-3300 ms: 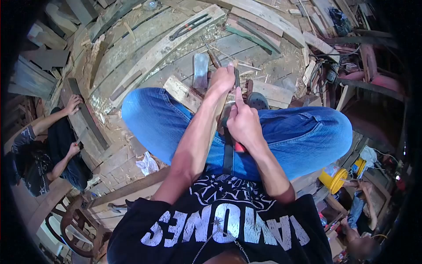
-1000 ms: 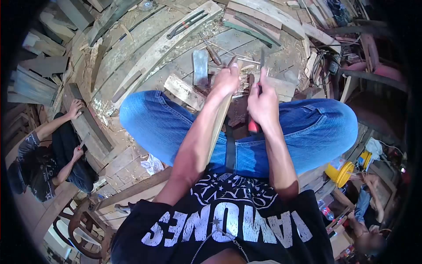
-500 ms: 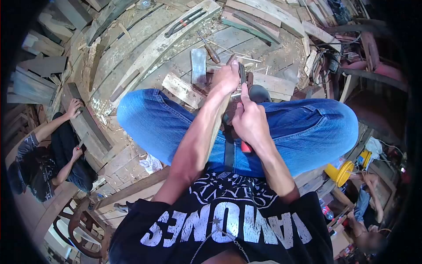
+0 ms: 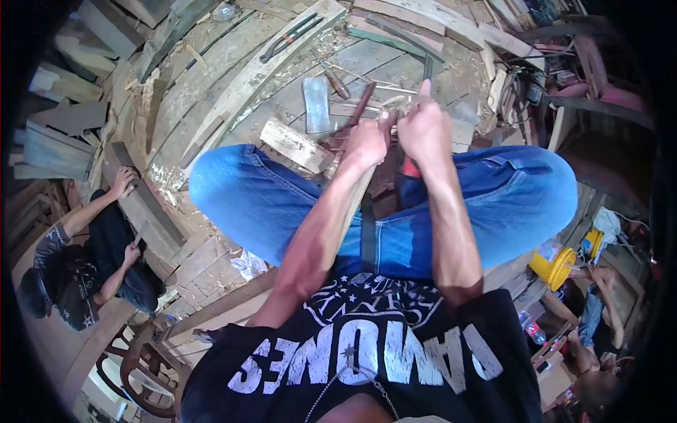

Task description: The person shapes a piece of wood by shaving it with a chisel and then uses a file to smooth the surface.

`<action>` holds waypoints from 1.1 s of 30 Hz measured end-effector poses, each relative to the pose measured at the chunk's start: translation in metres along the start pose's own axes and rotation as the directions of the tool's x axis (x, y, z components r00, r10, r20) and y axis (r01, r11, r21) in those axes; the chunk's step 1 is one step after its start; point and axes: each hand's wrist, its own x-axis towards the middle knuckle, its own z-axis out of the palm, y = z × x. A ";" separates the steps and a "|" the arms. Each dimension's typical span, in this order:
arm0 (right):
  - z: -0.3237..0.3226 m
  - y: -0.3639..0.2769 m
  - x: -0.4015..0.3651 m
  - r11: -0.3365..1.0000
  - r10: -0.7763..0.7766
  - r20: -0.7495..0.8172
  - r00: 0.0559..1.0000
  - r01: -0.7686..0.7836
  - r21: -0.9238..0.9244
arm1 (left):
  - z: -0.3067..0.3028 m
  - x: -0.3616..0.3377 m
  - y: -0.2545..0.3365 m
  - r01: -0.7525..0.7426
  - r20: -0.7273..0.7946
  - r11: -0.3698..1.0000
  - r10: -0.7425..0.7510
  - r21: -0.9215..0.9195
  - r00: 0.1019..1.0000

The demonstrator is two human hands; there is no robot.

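Observation:
My left hand [image 4: 364,144] is closed around a dark reddish-brown wooden piece [image 4: 364,103] between my knees; most of that piece is hidden. In my right hand [image 4: 425,127] is a hand tool with a narrow dark flat blade [image 4: 428,67], pointing away from me. The index finger lies along it, and a red handle end [image 4: 410,168] shows below the palm. The exact kind of tool is hidden by the hand. A light wooden strip [image 4: 350,211] runs beneath my left forearm. Beyond lie a grey rectangular block [image 4: 316,104] and a wooden-handled tool [image 4: 337,83].
A pale wood block [image 4: 295,144] sits by my left knee. Black-handled pincers [image 4: 290,37] rest on a long curved board [image 4: 247,70]. At left a co-worker [image 4: 92,261] holds a plank [image 4: 151,211]. Another person [image 4: 596,317] is near a yellow bucket [image 4: 553,264].
My right hand has moved forward and to the right, carrying the red-handled tool away from beside my left hand. More of the reddish-brown wood shows now. My left hand has shifted slightly toward me.

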 end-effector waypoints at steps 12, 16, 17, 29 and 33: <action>-0.007 0.004 -0.071 0.945 -0.300 0.032 0.954 0.292 0.146 | -0.027 0.008 -0.003 0.068 0.097 0.729 -0.002 -0.681 0.995; -0.004 0.003 -0.096 0.944 -0.308 0.065 0.949 0.297 0.142 | -0.034 0.007 0.002 0.076 0.128 0.664 0.029 -0.744 0.991; -0.006 0.000 -0.100 0.958 -0.267 0.099 0.959 0.252 0.139 | -0.034 0.007 0.003 0.065 0.114 0.649 0.034 -0.758 0.993; 0.011 -0.002 -0.095 0.952 -0.298 0.091 0.950 0.289 0.095 | -0.030 0.013 0.003 0.036 0.058 0.691 0.008 -0.722 0.998; 0.007 -0.008 -0.082 0.952 -0.285 0.085 0.955 0.272 0.137 | -0.038 0.013 0.008 0.046 0.056 0.685 -0.007 -0.727 0.998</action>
